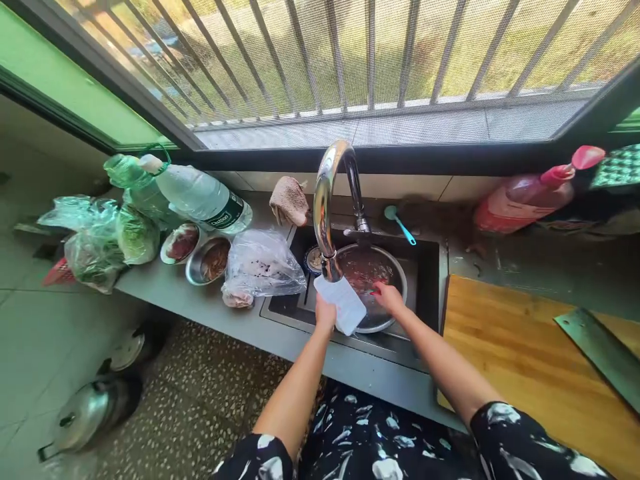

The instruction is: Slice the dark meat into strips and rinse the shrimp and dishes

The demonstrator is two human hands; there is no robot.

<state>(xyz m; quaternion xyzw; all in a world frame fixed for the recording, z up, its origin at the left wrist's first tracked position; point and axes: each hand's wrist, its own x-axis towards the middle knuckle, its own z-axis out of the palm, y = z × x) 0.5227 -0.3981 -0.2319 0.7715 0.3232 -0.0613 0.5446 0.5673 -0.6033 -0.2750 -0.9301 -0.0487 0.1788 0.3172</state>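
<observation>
My left hand (326, 313) grips a white, translucent, rectangular plastic container (347, 308) by its near left edge. The container is tilted below the spout of the chrome faucet (327, 200), over the left part of a round metal basin (403, 283). That basin stands in the dark sink (430, 293) with water and reddish-brown pieces in it. Over the basin's right side, my right hand (389, 297) has its fingers bent together at the water; whatever is between them is hidden. A small patterned bowl (313, 259) sits in the sink's left corner, partly behind the faucet.
Left of the sink lie a clear plastic bag (263, 263), a metal bowl (195, 267), a plate of meat (181, 241) and a large bottle (200, 197). On the right, a cleaver (600, 353) rests on a wooden board (500, 340). A blue brush (403, 227) lies behind the sink.
</observation>
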